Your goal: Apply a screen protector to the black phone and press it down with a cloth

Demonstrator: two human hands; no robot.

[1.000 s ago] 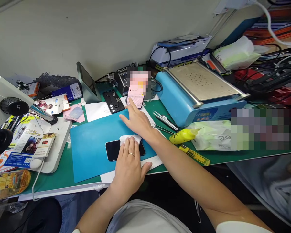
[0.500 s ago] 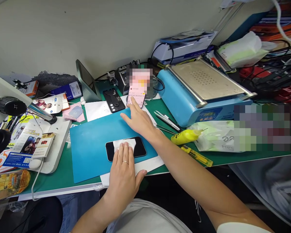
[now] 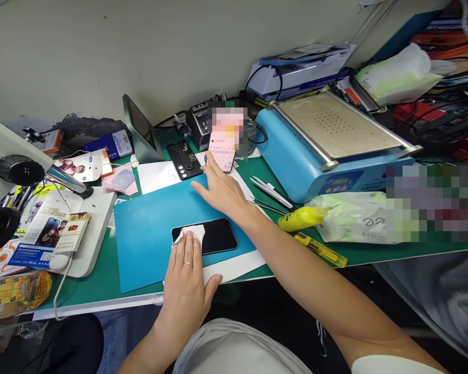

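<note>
Phone on mat, likely slick, fragile, is best gripped by edges; cloth is pressed under left hand, fingers flat; right hand is spread, empty.

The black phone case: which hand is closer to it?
Right. The right hand is just to the lower right of the black phone case, a finger at the lit phone; the left hand is farther off, flat on a white cloth over the dark-screened phone.
</note>
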